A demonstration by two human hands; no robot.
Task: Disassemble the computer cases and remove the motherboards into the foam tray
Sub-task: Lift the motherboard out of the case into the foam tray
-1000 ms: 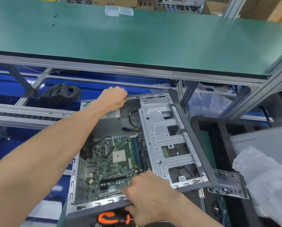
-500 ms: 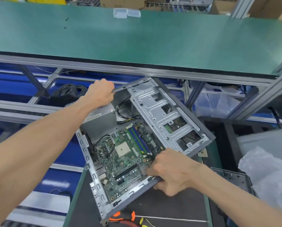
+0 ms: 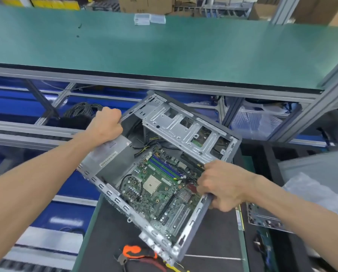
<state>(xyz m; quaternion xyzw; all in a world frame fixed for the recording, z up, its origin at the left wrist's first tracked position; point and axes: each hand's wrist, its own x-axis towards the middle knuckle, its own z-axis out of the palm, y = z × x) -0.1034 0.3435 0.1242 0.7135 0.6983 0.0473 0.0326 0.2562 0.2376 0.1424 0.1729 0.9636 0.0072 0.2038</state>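
An open grey metal computer case [image 3: 176,126] hangs tilted above a dark work mat [image 3: 113,232], held by both hands. Inside it lies a green motherboard [image 3: 156,191] with blue memory slots and a square beige socket. A silver power supply [image 3: 109,154] sits in the case's upper left corner. My left hand [image 3: 107,124] grips the case's far left rim. My right hand [image 3: 221,185] grips the near right rim, fingers curled round the edge. A black foam tray [image 3: 262,154] stands at the right, mostly hidden by the case and my arm.
Orange-handled pliers [image 3: 132,252] and a thin tool lie on the mat under the case. A long green bench [image 3: 164,50] on an aluminium frame runs across the back. A black cable coil [image 3: 81,110] lies below it. A loose metal bracket [image 3: 262,218] and white plastic wrap [image 3: 311,189] lie at right.
Both hands have lifted the case and turned it clockwise, so it now lies diagonally over the mat. The grips on the far left rim and the near right rim have stayed.
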